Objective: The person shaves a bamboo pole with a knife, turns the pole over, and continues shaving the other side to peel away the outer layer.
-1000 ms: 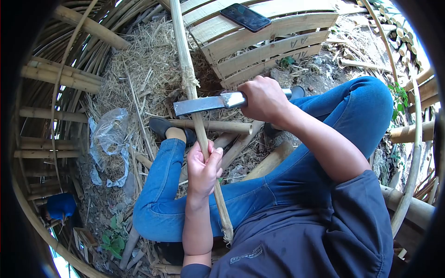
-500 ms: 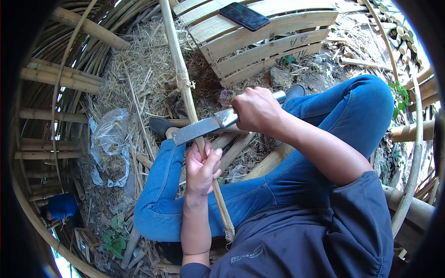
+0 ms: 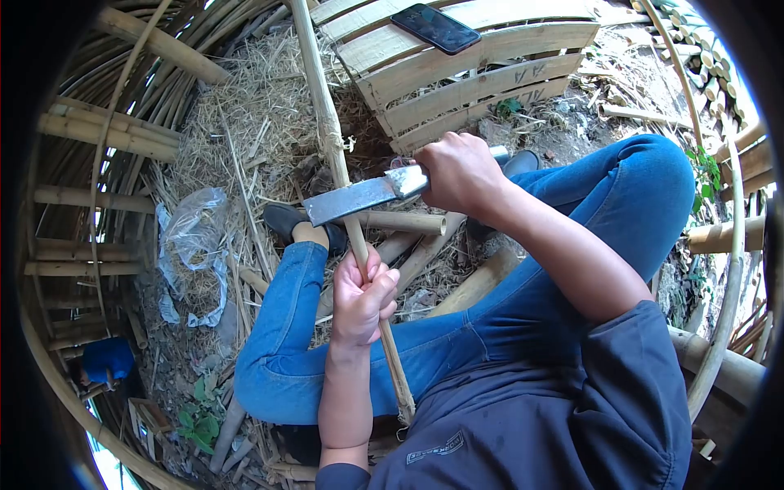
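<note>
A long, slim bamboo pole (image 3: 325,122) slants from the top of the view down to my lap, its frayed lower end near my shirt. My left hand (image 3: 365,302) is closed around the pole below the blade. In my right hand (image 3: 463,173) is the silver handle of a machete (image 3: 349,201), whose broad, square-ended blade lies across the pole just above my left hand. A small rough tuft of shavings sticks out from a node above the blade. Whether the edge bites into the pole cannot be made out.
A slatted wooden crate (image 3: 482,69) with a phone (image 3: 435,28) on top stands ahead. Cut bamboo pieces (image 3: 400,221) lie between my legs. A clear plastic bag (image 3: 194,233) rests on the straw at left. A person in blue (image 3: 108,362) is at far left.
The machete blade has slid up the pole, away from my left hand, with my right hand moving slightly forward. My left hand keeps its grip and has shifted only a little.
</note>
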Available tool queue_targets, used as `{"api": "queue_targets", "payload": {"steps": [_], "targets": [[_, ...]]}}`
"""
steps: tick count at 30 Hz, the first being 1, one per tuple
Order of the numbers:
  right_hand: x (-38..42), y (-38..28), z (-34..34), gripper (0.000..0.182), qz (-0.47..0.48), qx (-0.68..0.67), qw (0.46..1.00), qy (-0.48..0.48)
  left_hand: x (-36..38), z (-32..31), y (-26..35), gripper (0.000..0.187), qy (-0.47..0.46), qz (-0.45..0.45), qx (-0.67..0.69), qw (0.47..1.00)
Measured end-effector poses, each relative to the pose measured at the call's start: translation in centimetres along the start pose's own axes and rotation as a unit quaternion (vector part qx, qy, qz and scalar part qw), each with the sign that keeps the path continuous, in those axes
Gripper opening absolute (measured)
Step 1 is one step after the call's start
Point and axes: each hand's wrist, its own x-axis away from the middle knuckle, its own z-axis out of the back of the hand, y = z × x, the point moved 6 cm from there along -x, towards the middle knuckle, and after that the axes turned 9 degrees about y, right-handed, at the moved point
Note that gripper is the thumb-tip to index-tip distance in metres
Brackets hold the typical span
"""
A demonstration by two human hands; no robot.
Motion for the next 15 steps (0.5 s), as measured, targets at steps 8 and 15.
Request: {"api": "queue_targets", "payload": {"steps": [8, 15], "targets": [[-0.3, 0.4, 0.2, 0.011, -0.002, 0.008, 1.000, 0.013, -0.3, -0.2, 0.2, 0.031, -0.007, 0.002, 0.010, 1.000], [0.7, -0.4, -0.2, 0.011, 0.008, -0.022, 0.999, -0.031, -0.5, 0.3, 0.2, 0.031, -0.010, 0.013, 0.028, 0.999]]}}
